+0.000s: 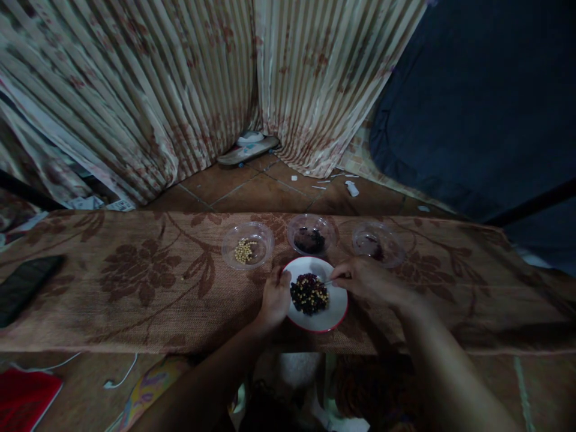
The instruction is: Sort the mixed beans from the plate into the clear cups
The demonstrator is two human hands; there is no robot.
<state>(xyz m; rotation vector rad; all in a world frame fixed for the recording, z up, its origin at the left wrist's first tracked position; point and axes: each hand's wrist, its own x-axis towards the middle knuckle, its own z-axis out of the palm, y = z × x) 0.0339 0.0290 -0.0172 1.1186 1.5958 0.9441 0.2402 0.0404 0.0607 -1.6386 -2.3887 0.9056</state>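
Note:
A white plate [336, 307] with a red rim holds a mixed heap of black, yellow and dark red beans [309, 294]. My left hand [276, 300] grips its left edge, thumb on the rim. From the right, my right hand [355, 277] pinches a thin metal utensil [327, 282] whose far end is among the beans; its exact kind is too small to tell. Behind the plate stand three clear plastic bowls: a left bowl [261, 259] with yellow beans, a middle bowl [327, 231] with black beans, and a right bowl [392, 255] with a few dark red ones, partly behind my right hand.
A brown patterned cloth [189, 324] covers the narrow table. On its left end lies a dark phone [27, 287]. Beyond the table are a skateboard [248, 150] on the tiled floor, striped curtains [216, 72] and a large dark blue cover [486, 108].

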